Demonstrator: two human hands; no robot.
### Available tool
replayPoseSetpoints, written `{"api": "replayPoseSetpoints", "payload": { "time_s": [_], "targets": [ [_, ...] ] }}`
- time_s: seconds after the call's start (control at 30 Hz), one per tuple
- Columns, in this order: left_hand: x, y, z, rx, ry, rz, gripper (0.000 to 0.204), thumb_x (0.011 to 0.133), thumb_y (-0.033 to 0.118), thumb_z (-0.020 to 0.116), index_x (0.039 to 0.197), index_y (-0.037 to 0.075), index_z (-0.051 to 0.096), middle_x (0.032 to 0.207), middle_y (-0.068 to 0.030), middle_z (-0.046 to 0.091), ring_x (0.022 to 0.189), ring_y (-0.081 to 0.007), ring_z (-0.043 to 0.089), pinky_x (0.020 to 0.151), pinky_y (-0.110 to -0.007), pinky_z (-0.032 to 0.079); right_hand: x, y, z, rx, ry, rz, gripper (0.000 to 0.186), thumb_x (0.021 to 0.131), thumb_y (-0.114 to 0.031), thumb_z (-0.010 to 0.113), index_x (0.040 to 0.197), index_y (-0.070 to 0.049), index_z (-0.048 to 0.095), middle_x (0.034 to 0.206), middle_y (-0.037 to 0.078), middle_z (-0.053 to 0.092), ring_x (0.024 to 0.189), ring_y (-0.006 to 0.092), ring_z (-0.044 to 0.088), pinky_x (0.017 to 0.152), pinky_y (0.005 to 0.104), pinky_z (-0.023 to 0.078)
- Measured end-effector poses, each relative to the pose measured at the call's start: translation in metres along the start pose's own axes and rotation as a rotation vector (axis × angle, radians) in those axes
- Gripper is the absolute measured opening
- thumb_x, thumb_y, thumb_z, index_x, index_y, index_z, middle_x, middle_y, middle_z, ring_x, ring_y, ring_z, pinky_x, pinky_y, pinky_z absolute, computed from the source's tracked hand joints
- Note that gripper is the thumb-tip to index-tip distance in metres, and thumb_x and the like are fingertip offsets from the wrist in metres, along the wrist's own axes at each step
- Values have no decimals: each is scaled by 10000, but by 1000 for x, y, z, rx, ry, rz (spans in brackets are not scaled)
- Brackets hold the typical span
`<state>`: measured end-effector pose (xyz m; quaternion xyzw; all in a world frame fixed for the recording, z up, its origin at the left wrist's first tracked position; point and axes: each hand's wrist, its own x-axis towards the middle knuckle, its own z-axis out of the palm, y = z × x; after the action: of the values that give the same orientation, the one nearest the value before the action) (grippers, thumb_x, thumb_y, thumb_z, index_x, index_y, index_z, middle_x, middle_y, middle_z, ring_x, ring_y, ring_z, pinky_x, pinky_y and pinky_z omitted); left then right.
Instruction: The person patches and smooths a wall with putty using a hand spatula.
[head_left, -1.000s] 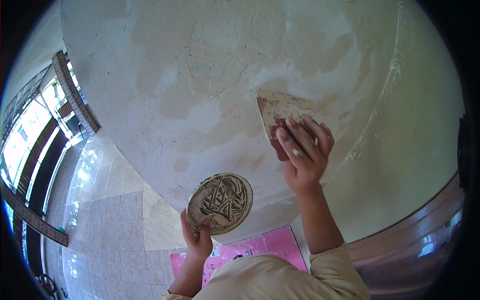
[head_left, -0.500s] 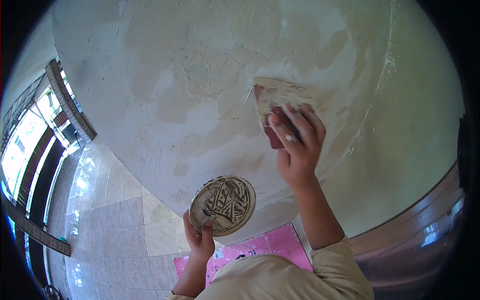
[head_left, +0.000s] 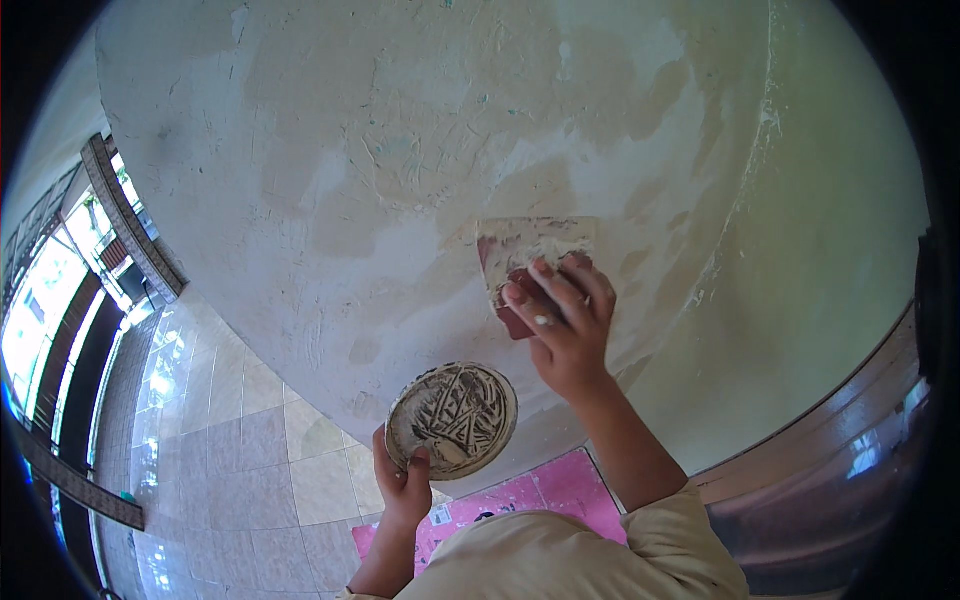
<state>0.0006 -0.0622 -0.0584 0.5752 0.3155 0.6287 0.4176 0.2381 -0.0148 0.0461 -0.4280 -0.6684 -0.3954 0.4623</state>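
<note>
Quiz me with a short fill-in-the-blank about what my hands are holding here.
1. The left hand holds a dish with a ____ outline.
2. The right hand holds a reddish putty spreader against the ____.
3. At left, the floor is paved with ____.

Missing words: round; wall; tiles.

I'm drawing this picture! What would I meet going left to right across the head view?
Bright opening → tiled floor → round dish → flat scraper → glossy brown surface.
</note>
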Motion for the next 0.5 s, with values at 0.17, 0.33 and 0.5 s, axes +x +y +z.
{"api": "replayPoseSetpoints", "payload": {
  "time_s": [0.17,0.33,0.5],
  "targets": [
    [0,-1,-2,-6,-8,-28,425,813,31,516,1226,-22,430,1099,-77,544,1023,-146,483,920,-293,385,-50,-4,17,-20,0,-8,291,849,-140,562,1088,-251,686,1250,13,553,1202,292,409,1000,477,324],
    [1,-4,-5,24,-15,0,415,819,3,491,1226,-37,425,1098,-90,547,1021,-148,492,919,-292,389,-33,-6,7,74,218,-47,308,826,-203,633,1099,-341,663,1262,-52,539,1184,238,441,1006,452,327],
    [0,0,-6,33,-55,-4,399,828,-15,471,1223,-48,425,1089,-102,550,1012,-149,501,908,-290,397,-8,-7,14,-88,-7,12,284,840,-233,611,1090,-359,665,1260,-52,547,1189,227,452,1031,474,262]
  ]
}}
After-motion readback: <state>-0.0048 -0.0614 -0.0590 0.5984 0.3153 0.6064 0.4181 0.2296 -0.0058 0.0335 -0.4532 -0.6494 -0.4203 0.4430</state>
